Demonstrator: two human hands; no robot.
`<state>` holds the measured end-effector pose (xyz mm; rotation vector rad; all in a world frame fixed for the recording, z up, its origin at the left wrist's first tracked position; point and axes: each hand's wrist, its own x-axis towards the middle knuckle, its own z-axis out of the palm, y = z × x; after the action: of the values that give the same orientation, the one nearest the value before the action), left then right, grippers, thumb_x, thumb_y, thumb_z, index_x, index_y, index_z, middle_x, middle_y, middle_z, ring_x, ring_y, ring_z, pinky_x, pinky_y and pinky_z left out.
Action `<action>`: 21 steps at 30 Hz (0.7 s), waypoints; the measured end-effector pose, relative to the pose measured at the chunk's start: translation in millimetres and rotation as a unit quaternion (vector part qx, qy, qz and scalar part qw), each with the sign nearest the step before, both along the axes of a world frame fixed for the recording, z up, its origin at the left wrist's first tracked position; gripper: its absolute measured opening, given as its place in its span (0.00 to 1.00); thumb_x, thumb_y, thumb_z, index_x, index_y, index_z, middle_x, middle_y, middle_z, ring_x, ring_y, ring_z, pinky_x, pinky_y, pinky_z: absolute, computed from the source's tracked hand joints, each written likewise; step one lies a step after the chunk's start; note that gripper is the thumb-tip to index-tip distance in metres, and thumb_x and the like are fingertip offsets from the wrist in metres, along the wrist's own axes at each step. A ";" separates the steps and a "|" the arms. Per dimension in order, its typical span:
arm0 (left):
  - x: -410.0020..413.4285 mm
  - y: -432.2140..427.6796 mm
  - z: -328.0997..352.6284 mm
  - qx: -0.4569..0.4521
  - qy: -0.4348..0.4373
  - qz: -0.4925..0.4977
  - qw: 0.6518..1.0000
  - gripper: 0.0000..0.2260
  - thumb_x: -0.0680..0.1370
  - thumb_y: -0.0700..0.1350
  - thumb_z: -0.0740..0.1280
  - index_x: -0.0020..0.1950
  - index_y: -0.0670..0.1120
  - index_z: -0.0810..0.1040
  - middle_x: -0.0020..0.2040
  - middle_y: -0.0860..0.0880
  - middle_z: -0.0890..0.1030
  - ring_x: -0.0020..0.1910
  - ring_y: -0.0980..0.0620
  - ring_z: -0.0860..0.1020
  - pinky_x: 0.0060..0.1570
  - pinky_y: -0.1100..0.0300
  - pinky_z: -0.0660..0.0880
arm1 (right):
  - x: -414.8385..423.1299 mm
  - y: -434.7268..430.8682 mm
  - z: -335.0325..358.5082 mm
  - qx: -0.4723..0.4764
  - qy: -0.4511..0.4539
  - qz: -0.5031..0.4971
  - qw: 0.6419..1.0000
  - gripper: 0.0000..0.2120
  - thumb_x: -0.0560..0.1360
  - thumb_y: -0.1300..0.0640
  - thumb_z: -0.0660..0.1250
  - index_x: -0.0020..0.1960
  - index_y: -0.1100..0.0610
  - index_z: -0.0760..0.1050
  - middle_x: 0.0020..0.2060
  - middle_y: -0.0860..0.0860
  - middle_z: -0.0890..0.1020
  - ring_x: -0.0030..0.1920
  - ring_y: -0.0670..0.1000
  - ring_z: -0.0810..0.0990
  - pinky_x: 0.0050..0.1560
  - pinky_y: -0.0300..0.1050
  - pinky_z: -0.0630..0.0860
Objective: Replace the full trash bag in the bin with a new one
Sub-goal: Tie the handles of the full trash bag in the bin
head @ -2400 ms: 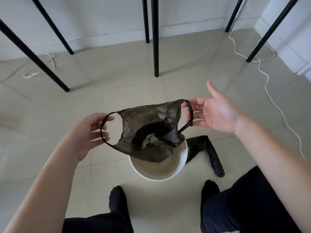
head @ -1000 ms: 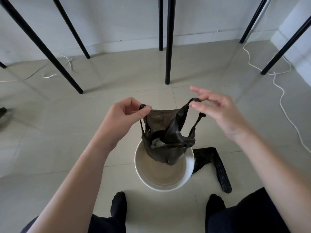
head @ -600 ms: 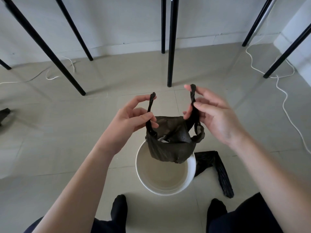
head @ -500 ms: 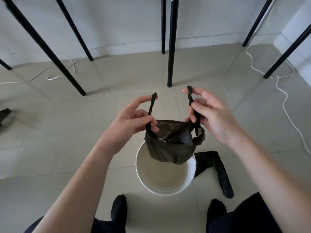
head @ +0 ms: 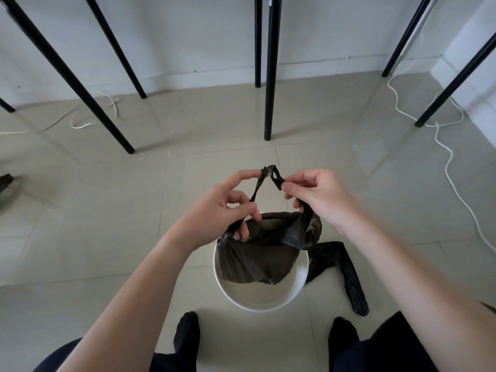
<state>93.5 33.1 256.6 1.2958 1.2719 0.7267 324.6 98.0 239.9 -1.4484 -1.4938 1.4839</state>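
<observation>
- The full trash bag (head: 257, 261) hangs over the mouth of the white bin (head: 257, 307). It is thin, soft and limp; it looks light and would probably tear if yanked.
- It is best held by its two handles (head: 269, 170), which meet at the top.
- The left hand (head: 222, 210) pinches one handle and the right hand (head: 319, 200) pinches the other.
- A folded new bag (head: 346, 272) lies on the floor (head: 107, 237) just beside the bin.

Black trash bag (head: 257, 259), white bin (head: 300, 287), beige tiled floor (head: 107, 224), white cable (head: 451, 167).
</observation>
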 end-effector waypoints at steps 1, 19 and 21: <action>1.5 -0.3 -1.0 -0.002 0.004 -0.006 1.000 0.23 0.85 0.36 0.67 0.75 0.59 0.72 0.46 0.42 0.86 0.33 0.42 0.81 0.35 0.57 0.79 | -1.4 -1.1 -1.3 -0.003 -0.005 0.002 1.000 0.02 0.77 0.58 0.75 0.49 0.56 0.86 0.37 0.52 0.87 0.32 0.49 0.80 0.35 0.43 0.78; 7.4 -2.6 -11.0 -0.049 0.042 0.041 0.997 0.19 0.83 0.38 0.71 0.57 0.47 0.60 0.45 0.43 0.89 0.28 0.44 0.79 0.28 0.58 0.74 | -16.5 -12.0 1.3 -0.070 0.013 0.099 0.993 0.21 0.69 0.42 0.77 0.47 0.61 0.85 0.33 0.53 0.74 0.37 0.51 0.73 0.44 0.49 0.67; 7.4 -2.3 -11.0 -0.053 0.043 0.041 0.997 0.19 0.83 0.38 0.71 0.56 0.48 0.60 0.45 0.43 0.89 0.28 0.45 0.78 0.28 0.58 0.74 | -17.8 -14.1 1.8 -0.052 0.015 0.087 0.995 0.22 0.71 0.40 0.78 0.49 0.60 0.85 0.30 0.50 0.72 0.34 0.49 0.70 0.40 0.45 0.65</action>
<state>100.8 30.8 245.7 1.2065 1.4218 0.6577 306.9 83.9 241.7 -1.3780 -1.5788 1.7023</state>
